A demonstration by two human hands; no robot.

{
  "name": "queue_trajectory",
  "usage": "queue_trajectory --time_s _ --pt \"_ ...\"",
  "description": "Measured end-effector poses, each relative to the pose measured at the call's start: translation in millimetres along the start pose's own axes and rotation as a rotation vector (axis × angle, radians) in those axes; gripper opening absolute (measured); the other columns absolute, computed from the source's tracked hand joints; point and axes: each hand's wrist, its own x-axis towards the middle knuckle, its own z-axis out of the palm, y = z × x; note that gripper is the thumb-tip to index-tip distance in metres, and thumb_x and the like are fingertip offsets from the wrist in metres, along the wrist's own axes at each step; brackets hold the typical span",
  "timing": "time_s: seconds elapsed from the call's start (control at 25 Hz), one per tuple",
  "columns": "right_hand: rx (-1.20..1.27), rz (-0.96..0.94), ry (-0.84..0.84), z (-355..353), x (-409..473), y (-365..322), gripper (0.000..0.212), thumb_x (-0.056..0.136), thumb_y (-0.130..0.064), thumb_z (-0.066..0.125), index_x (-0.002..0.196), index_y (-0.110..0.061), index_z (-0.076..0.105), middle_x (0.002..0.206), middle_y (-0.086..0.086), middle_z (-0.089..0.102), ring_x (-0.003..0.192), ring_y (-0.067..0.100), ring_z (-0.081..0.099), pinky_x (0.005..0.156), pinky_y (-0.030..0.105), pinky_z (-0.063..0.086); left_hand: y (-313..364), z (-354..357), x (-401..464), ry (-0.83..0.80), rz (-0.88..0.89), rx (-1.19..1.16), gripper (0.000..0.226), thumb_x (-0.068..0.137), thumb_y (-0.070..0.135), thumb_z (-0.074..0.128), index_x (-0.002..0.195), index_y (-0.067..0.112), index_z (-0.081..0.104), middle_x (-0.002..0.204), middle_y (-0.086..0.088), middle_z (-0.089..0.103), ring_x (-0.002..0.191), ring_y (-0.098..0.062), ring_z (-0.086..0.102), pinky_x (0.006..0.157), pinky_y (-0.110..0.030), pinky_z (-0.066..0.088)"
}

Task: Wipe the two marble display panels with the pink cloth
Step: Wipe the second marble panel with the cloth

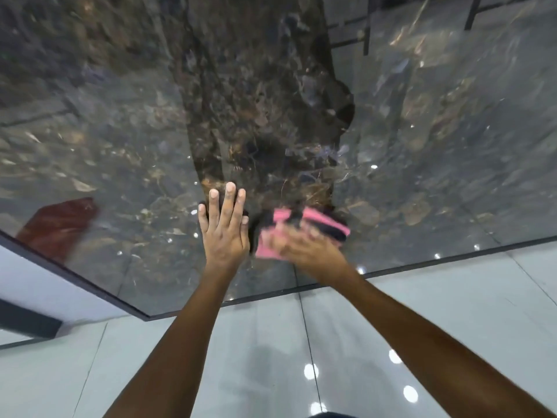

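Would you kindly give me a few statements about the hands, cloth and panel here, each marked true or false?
1. The left hand lies flat on the marble panel with straight fingers. True.
2. The pink cloth is under the left hand. False: it is under the right hand.
3. The right hand looks blurred. True.
4. The cloth lies on the floor. False: it is against the panel.
5. Both hands are near the panel's lower edge. True.
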Motion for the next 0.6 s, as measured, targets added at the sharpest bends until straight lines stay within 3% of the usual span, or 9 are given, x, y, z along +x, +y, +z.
queue_trajectory --time_s 0.08,0.12,0.2,0.32,0.44,0.52,0.6 --pt "-0.017 -0.371 -0.385 22.8 -67.6 -35.5 0.082 0.068 -0.012 0.067 0.145 -0.024 0.043 0.146 -0.014 0.046 0.141 0.006 0.033 0.121 0.041 -0.010 -2.1 1.1 -6.9 -0.004 -0.012 0.007 0.053 0.107 0.030 0.018 0.156 0.027 0.000 0.163 0.012 -0.011 0.149 -0.013 -0.012 0.120 -0.035 -0.010" --pt "-0.012 -0.403 -0.460 26.4 -80.5 -41.3 0.089 0.062 -0.016 0.076 0.144 -0.023 0.042 0.143 -0.017 0.049 0.136 0.001 0.039 0.120 0.042 -0.014 -1.3 2.4 -8.9 0.000 -0.011 0.045 0.053 0.107 0.031 0.018 0.156 0.027 -0.001 0.163 0.012 -0.012 0.149 -0.013 -0.014 0.120 -0.036 -0.011" --pt "0.067 -0.350 -0.451 28.5 -74.8 -45.1 0.094 0.063 -0.010 0.075 0.147 -0.016 0.034 0.148 -0.012 0.045 0.139 0.008 0.036 0.120 0.041 -0.013 3.9 6.1 -6.8 -0.013 -0.052 0.078 0.054 0.107 0.034 0.018 0.156 0.027 -0.004 0.162 0.012 -0.015 0.149 -0.014 -0.016 0.119 -0.037 -0.011" --pt "0.132 -0.232 -0.310 21.4 -52.5 -51.6 0.082 0.076 -0.002 0.054 0.152 -0.014 0.025 0.157 -0.003 0.028 0.146 0.020 0.020 0.121 0.041 -0.002 21.3 12.7 -8.7 -0.001 -0.161 0.040 0.055 0.106 0.035 0.017 0.155 0.029 -0.009 0.160 0.015 -0.019 0.148 -0.013 -0.020 0.118 -0.041 -0.012" --pt "0.148 -0.383 -0.416 25.5 -95.2 -35.9 0.079 0.065 -0.008 0.076 0.139 -0.020 0.052 0.144 -0.008 0.050 0.134 0.008 0.043 0.121 0.037 -0.005 45.0 12.2 -8.4 0.009 -0.317 -0.081 0.056 0.105 0.035 0.022 0.156 0.026 0.001 0.160 0.015 -0.019 0.147 -0.015 -0.021 0.117 -0.048 -0.012" --pt "0.186 -0.186 -0.415 24.2 -139.0 6.2 0.080 0.065 0.001 0.067 0.141 -0.022 0.050 0.136 -0.004 0.058 0.127 0.013 0.050 0.121 0.034 -0.006 64.2 7.7 7.0 0.013 -0.301 -0.190 0.049 0.105 0.035 0.024 0.151 0.023 0.017 0.163 0.011 -0.012 0.148 -0.012 -0.016 0.116 -0.049 -0.013" --pt "0.210 0.196 -0.297 7.0 -159.0 60.4 0.074 0.076 -0.002 0.046 0.147 -0.020 0.034 0.141 0.004 0.053 0.131 0.027 0.043 0.121 0.036 0.001 82.0 8.5 34.7 0.016 -0.167 -0.245 0.046 0.105 0.036 0.022 0.150 0.027 0.019 0.163 0.014 -0.010 0.148 -0.008 -0.013 0.116 -0.047 -0.015"
